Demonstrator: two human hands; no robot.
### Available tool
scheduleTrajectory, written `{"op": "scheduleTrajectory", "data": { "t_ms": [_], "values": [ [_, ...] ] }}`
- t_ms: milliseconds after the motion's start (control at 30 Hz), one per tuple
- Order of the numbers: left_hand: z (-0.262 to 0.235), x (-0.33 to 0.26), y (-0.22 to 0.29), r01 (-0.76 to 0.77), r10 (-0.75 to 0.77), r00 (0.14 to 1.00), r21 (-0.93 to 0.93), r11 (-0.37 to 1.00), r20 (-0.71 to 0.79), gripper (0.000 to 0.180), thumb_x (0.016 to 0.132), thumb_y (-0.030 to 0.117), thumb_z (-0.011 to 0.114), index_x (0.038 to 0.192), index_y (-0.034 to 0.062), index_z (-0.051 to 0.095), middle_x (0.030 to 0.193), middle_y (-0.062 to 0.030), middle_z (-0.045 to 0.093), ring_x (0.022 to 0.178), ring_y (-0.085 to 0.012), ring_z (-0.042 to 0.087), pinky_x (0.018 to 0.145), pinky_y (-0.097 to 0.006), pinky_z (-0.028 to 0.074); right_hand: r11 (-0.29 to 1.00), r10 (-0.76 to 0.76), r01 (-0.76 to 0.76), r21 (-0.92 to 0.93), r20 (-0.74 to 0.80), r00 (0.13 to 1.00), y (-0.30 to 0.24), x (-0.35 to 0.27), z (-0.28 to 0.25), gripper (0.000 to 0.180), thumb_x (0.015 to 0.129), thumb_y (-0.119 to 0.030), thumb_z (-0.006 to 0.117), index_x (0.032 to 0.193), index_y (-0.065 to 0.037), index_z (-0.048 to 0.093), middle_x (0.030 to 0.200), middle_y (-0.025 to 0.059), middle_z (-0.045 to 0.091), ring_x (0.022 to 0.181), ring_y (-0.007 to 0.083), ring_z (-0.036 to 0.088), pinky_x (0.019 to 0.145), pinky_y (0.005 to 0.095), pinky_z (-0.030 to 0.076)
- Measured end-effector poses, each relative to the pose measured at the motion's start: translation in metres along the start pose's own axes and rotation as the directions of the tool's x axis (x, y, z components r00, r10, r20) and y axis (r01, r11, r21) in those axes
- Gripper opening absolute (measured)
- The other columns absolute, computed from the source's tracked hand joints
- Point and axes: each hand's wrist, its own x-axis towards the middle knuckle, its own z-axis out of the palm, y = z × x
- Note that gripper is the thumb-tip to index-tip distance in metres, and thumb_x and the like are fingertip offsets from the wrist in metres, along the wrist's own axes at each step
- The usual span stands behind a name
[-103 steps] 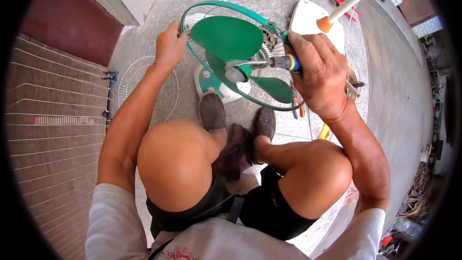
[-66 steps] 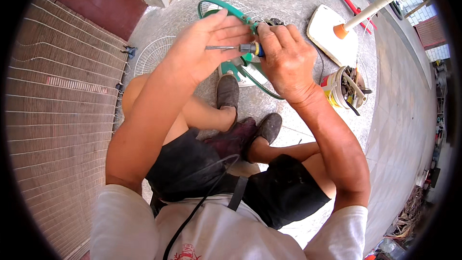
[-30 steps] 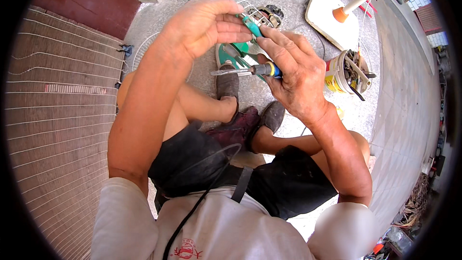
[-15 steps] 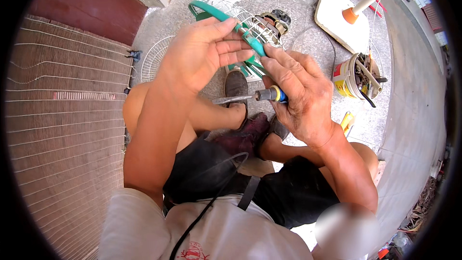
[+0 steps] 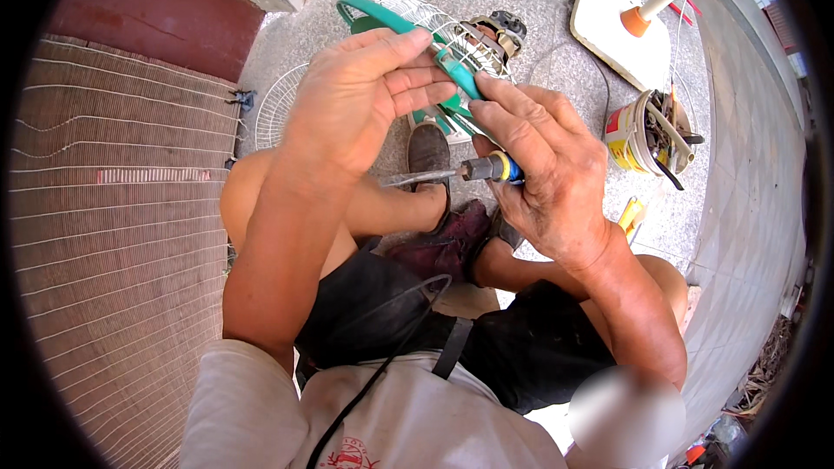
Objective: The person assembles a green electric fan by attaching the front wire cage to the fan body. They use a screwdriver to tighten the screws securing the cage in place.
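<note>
My left hand (image 5: 347,95) has its thumb on top of the green rim (image 5: 382,16) of a white wire fan guard (image 5: 417,7), its fingers curled underneath. My right hand (image 5: 552,156) is wrapped round a screwdriver (image 5: 486,168) with a blue and yellow handle and a dark collar; its metal shaft points left, below the rim and apart from it. The right thumb is mostly hidden. Fingertips of that same hand also press on the lower end of the green rim, near a small clip. The guard is raised and tilted in front of me.
Beyond the guard lies a fan motor (image 5: 495,35) on the stone floor. A second wire guard (image 5: 282,100) is at the left, beside a brown slatted mat (image 5: 122,208). To the right are a white fan base with pole (image 5: 599,26), a tool bucket (image 5: 630,135) and a yellow-handled tool (image 5: 632,213).
Both hands keep their hold. My right hand and the screwdriver have shifted very slightly to the right; the guard stays nearly in place.
</note>
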Motion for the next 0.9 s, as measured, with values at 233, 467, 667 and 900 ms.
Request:
{"op": "scheduleTrajectory", "data": {
  "t_ms": [233, 467, 667, 900],
  "values": [
    [0.01, 0.0, 0.003, -0.046, 0.051, 0.988, 0.041, 0.998, -0.147, 0.02, 0.091, 0.014, 0.062, 0.103, -0.0022, 0.06, 0.098, -0.0159, 0.066, 0.091, -0.0256, 0.066, 0.085, -0.04, 0.055, 1.0, 0.013, -0.014, 0.012, 0.02, 1.0, -0.002, 0.001, -0.004, 0.047, 0.057, 0.0, 0.072, 0.104, -0.002, 0.065, 0.115, 0.0126, 0.065, 0.099, 0.0311, 0.063, 0.08, 0.0373, 0.054],
    [0.011, 0.0, 0.002, -0.075, 0.082, 0.984, 0.051, 0.996, -0.156, 0.023, 0.09, 0.015, 0.064, 0.104, -0.0027, 0.06, 0.098, -0.0174, 0.066, 0.091, -0.0269, 0.067, 0.082, -0.041, 0.057, 0.864, 0.493, -0.496, 0.088, 0.052, 0.868, -0.01, -0.003, -0.018, 0.041, 0.077, -0.012, 0.079, 0.113, -0.002, 0.063, 0.084, 0.0101, 0.063, 0.074, 0.0189, 0.062, 0.066, 0.0304, 0.05],
    [0.008, 0.002, 0.004, -0.055, 0.056, 0.989, 0.011, 0.998, -0.138, 0.024, 0.09, 0.016, 0.064, 0.105, -0.0027, 0.06, 0.097, -0.0176, 0.066, 0.089, -0.0273, 0.068, 0.082, -0.041, 0.057, 0.653, 0.64, -0.673, 0.347, 0.223, 0.735, -0.006, 0.008, -0.031, 0.04, 0.089, -0.026, 0.07, 0.115, 0.003, 0.06, 0.072, 0.007, 0.058, 0.065, 0.0121, 0.053, 0.06, 0.0279, 0.046],
    [0.007, 0.004, 0.004, -0.047, 0.051, 0.989, 0.033, 0.998, -0.14, 0.026, 0.09, 0.016, 0.064, 0.107, -0.0036, 0.059, 0.099, -0.0193, 0.066, 0.09, -0.0277, 0.068, 0.082, -0.041, 0.057, 0.776, 0.572, -0.585, 0.235, 0.127, 0.81, -0.001, -0.003, -0.028, 0.026, 0.086, -0.009, 0.07, 0.11, -0.001, 0.063, 0.076, 0.0091, 0.061, 0.068, 0.0129, 0.056, 0.063, 0.0271, 0.048]
  ]
}}
